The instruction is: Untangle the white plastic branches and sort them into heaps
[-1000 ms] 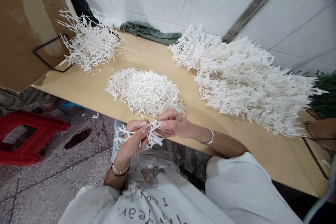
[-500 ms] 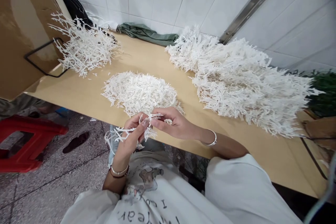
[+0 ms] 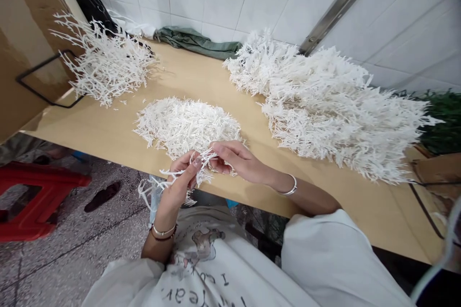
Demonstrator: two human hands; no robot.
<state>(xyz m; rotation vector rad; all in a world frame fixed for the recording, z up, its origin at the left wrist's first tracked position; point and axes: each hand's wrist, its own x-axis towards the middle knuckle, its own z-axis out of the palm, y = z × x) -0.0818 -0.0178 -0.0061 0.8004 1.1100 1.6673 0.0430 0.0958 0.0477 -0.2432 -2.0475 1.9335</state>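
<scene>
My left hand is closed on a white branching plastic sprig, pinched between thumb and fingers, with its thin stems hanging out on the left side. At the sprig's other end, my right hand pinches its tips with thumb and forefinger. Both hands are close together over the table's front edge. Just beyond them lies a heap of small white sprig pieces. The palm side of each hand is hidden.
Long white branches form a large pile on the right of the table. A looser pile of bare white stems lies at left beside a cardboard box. Green cloth lies along the wall; a red stool stands on the floor.
My right hand has shifted slightly up, its fingers reset on the sprig, and more of the sprig shows between the hands. The view has turned a little.
</scene>
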